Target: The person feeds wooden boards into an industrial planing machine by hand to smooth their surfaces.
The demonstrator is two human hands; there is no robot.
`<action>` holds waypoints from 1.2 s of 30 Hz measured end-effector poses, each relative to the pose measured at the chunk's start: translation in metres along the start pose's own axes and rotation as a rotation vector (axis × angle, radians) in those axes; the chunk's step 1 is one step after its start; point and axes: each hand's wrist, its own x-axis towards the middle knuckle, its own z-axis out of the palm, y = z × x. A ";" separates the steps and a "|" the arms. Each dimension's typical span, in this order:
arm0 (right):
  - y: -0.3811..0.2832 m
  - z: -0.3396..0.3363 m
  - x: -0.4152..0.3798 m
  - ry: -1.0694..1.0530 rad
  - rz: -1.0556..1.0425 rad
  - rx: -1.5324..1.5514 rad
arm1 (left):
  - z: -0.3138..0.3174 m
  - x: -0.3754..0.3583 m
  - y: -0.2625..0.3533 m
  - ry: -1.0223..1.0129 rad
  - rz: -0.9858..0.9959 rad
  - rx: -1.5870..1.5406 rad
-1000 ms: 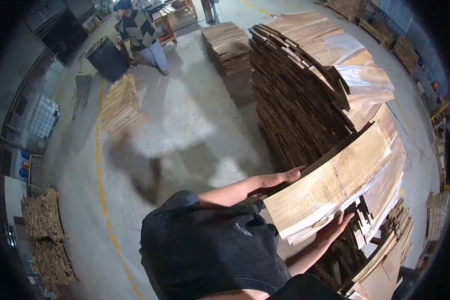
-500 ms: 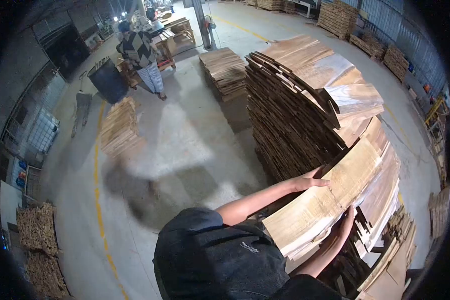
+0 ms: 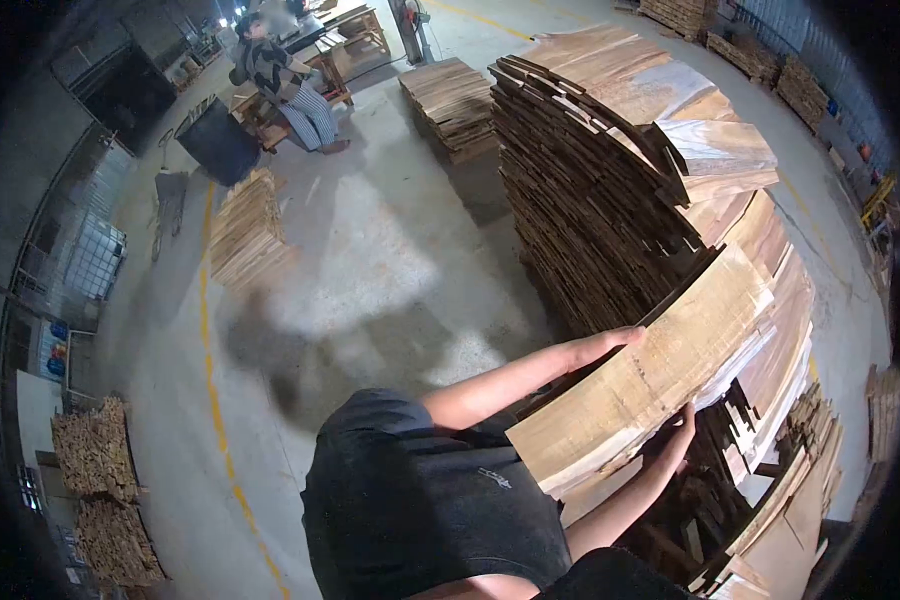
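A small stack of long, pale wooden boards [image 3: 660,365] lies level between my two hands, its near end close to my dark shirt. My left hand [image 3: 610,345] grips its left long edge, with the thumb over the top face. On the opposite long edge, my right hand [image 3: 681,432] holds from the side and below, with part of its fingers hidden under the boards. The far end of the held boards overlaps a tall pile of wooden boards [image 3: 600,190]. Brown and whitish boards [image 3: 785,300] lie just to the right of the held ones.
More cut wood [image 3: 770,530] lies at the lower right. A lower board pile [image 3: 450,100] stands behind the tall one, and another pile [image 3: 248,230] sits across the floor. Near a black bin [image 3: 217,140], a person [image 3: 282,85] is by a workbench [image 3: 345,40].
The held boards have shifted slightly toward my body, with both hands still on them. The view has tilted a little. The far person has turned and changed posture by the bench.
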 end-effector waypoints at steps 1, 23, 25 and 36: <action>0.000 -0.007 0.010 -0.043 0.002 -0.010 | -0.008 0.003 -0.007 0.004 0.015 0.027; -0.009 0.049 -0.043 0.205 -0.382 -0.376 | -0.027 0.020 -0.034 0.120 0.119 0.252; -0.016 0.048 -0.046 0.251 -0.426 -0.365 | -0.022 0.028 -0.031 0.039 0.153 0.258; -0.067 0.059 -0.049 0.495 -0.444 -0.080 | -0.013 0.123 -0.033 -0.153 -0.091 0.331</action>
